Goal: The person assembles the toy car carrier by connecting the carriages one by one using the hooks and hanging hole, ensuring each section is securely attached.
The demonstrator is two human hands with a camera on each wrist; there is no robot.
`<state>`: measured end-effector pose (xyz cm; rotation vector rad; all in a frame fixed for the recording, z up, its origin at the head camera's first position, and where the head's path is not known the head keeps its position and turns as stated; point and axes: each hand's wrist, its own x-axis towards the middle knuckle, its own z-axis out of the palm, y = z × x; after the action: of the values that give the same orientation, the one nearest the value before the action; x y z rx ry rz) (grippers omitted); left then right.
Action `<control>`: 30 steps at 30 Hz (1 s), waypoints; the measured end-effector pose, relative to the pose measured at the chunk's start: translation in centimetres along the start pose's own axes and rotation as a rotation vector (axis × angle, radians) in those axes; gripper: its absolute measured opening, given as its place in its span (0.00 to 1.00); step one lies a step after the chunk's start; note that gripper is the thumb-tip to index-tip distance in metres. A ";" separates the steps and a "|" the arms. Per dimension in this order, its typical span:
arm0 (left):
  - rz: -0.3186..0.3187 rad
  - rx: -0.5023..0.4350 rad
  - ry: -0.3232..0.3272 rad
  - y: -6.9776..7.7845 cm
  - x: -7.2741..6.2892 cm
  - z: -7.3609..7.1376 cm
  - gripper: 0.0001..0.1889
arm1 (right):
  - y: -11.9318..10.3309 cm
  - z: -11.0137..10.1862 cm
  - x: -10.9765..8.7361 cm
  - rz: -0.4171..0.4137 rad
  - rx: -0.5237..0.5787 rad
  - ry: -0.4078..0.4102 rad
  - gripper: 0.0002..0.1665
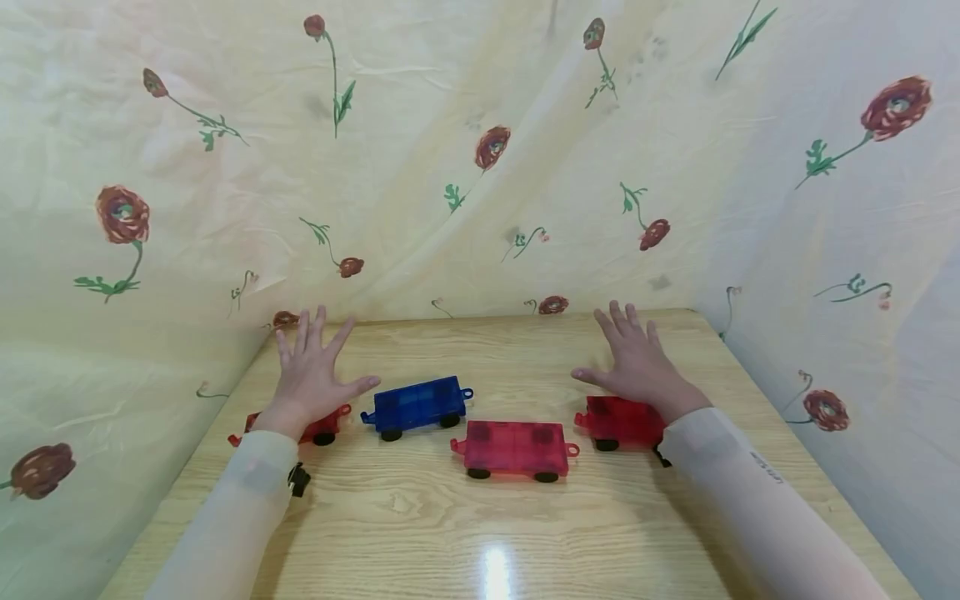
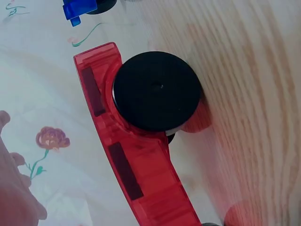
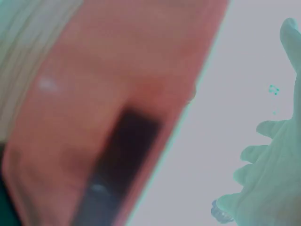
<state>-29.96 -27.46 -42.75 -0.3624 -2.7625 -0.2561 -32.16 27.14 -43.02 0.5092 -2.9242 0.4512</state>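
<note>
My left hand (image 1: 309, 382), fingers spread wide, is held over a red toy wagon (image 1: 326, 427) and hides part of it. In the left wrist view that wagon's translucent side (image 2: 150, 188) and black wheel (image 2: 157, 92) appear close up. On the other side my right hand (image 1: 637, 367) also has its fingers spread, over another red toy wagon (image 1: 618, 423) partly covered by the wrist. Neither hand holds anything. Between them stand a blue toy wagon (image 1: 420, 406), near the left thumb, and a pinkish-red toy wagon (image 1: 516, 448) closer to me.
All the wagons stand on a light wood-grain table (image 1: 420, 533), with small hooks and loops at their ends. Flower-printed cloth (image 1: 405, 192) hangs behind the table and along both sides. Black pieces (image 1: 298, 480) show beside each wrist.
</note>
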 end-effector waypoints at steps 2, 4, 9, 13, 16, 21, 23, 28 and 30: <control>-0.008 -0.010 -0.009 -0.1 -0.2 -0.1 0.59 | -0.4 0.0 0.2 -0.011 0.016 -0.007 0.74; -0.016 -0.014 -0.012 -0.2 -0.4 -0.1 0.59 | -0.9 0.0 0.3 -0.021 0.022 -0.014 0.74; -0.027 -0.038 -0.030 -0.5 -1.1 -0.2 0.59 | -2.4 -0.1 0.5 -0.041 0.051 -0.042 0.74; -0.031 -0.072 -0.049 -0.8 -1.8 -0.3 0.59 | -3.6 -0.1 0.8 -0.055 0.090 -0.069 0.74; -0.041 -0.091 -0.071 -0.9 -2.3 -0.4 0.59 | -4.4 -0.1 1.1 -0.062 0.098 -0.082 0.73; -0.065 -0.122 -0.112 -0.9 -2.9 -0.4 0.57 | -5.5 0.0 1.8 -0.087 0.118 -0.090 0.73; -0.070 -0.139 -0.121 -1.0 -3.2 -0.4 0.57 | -5.9 0.1 2.0 -0.100 0.137 -0.098 0.72; -0.074 -0.175 -0.140 -1.4 -4.0 -0.3 0.56 | -7.1 0.4 2.4 -0.107 0.170 -0.124 0.71; -0.074 -0.185 -0.144 -1.6 -4.3 -0.2 0.57 | -7.6 0.4 2.5 -0.105 0.193 -0.139 0.70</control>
<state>-26.47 -29.96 -44.28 -0.3375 -2.9057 -0.5260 -31.85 19.40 -40.88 0.7441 -2.9818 0.7157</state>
